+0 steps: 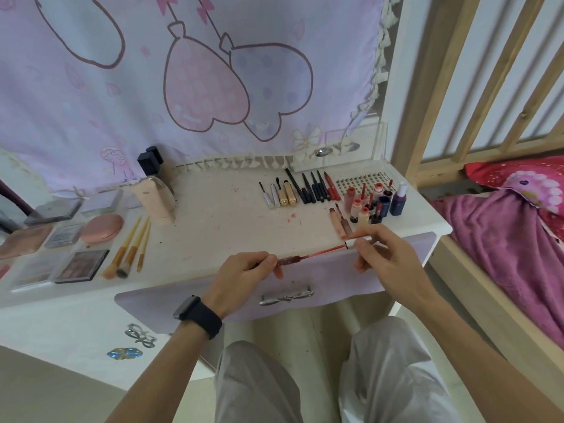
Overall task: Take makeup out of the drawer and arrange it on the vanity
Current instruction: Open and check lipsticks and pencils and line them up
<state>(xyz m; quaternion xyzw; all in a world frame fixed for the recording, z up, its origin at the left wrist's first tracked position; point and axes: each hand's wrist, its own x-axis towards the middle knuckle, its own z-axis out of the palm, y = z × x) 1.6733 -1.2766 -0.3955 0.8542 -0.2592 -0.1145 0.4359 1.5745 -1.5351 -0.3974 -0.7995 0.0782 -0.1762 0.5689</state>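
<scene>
Pinching dry ends suits these light, smeary pieces: left hand [244, 274] grips slim dark-red gloss tube [288, 260], right hand [387, 254] white-capped wand [335, 247].

a home bedroom, white vanity [213, 209] strewn with makeup, bed [503, 239] beside it

Uncapped red lip gloss [288, 259], wand [323, 251] out

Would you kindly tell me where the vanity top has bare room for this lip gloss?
The middle is free, between the brushes and foundation bottle on the left and the mascaras on the right. Palettes crowd the left edge, lip glosses the right corner.
</scene>
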